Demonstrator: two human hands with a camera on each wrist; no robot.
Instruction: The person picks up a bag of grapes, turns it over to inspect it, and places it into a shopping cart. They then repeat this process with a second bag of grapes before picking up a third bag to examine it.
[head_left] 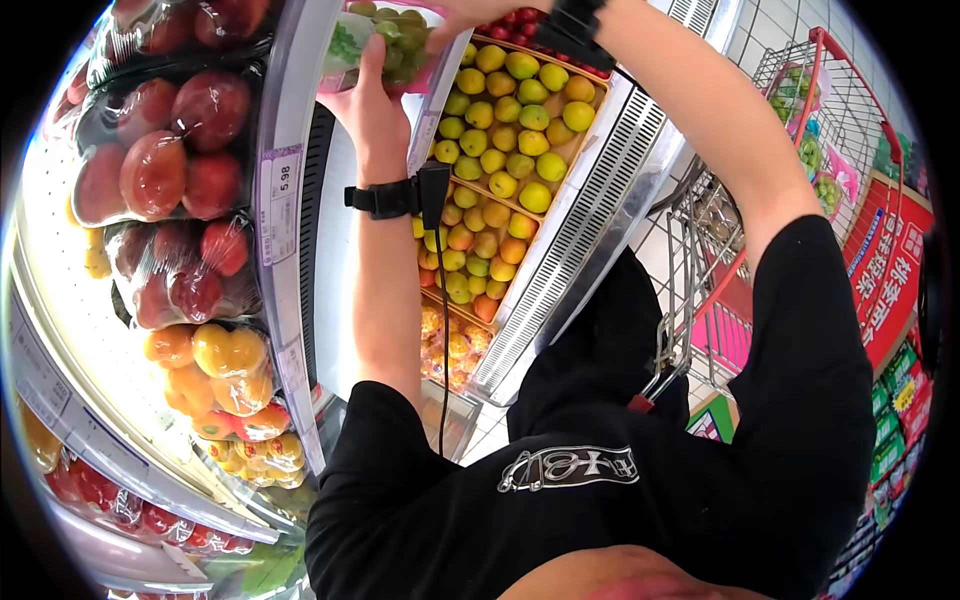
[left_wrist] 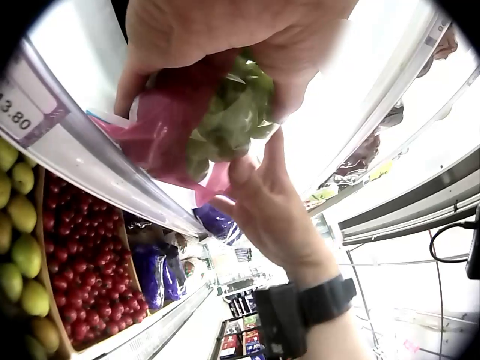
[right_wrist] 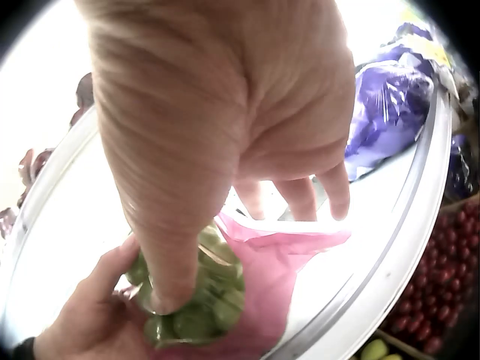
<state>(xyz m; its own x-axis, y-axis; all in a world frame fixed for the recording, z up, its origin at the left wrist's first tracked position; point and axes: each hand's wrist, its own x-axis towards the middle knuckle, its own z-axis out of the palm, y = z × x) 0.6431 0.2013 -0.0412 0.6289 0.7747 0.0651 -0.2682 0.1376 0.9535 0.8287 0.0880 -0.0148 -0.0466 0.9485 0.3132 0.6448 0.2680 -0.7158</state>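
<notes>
Two hands: both are raised to one bag of green grapes (head_left: 385, 40), which is held up at the edge of the chiller shelf.
Left hand (head_left: 372, 100): it is curled round the bag's lower part, so the weight is carried here; a black camera strap is worn on the wrist.
Right hand (right_wrist: 225, 112): the thumb is pressed onto the grapes from above, while the fingers (right_wrist: 300, 196) are kept nearly straight behind the pink film. No closed grip is seen.
Bag: clear film with pink panels; the bunch is bunched low and the pink top is left loose.
Step in hand: judged as the bag being handled and checked at the shelf front, with the grapes being settled inside it.
Next move: steady support from below would be called for, along with a light thumb, since grapes are easily crushed or shed and the film could slip.
Shelf rail (head_left: 283, 190): a price label is carried on it, just beside the left forearm.
Wrapped trays (head_left: 160, 150): red and orange fruit is stacked to the left.
Crate of yellow-green fruit (head_left: 510, 120): it is set below the bag.
Cherries (left_wrist: 82, 277): a red bed is seen next to that crate.
Shopping cart (head_left: 830, 110): it is parked well apart, at the right.
</notes>
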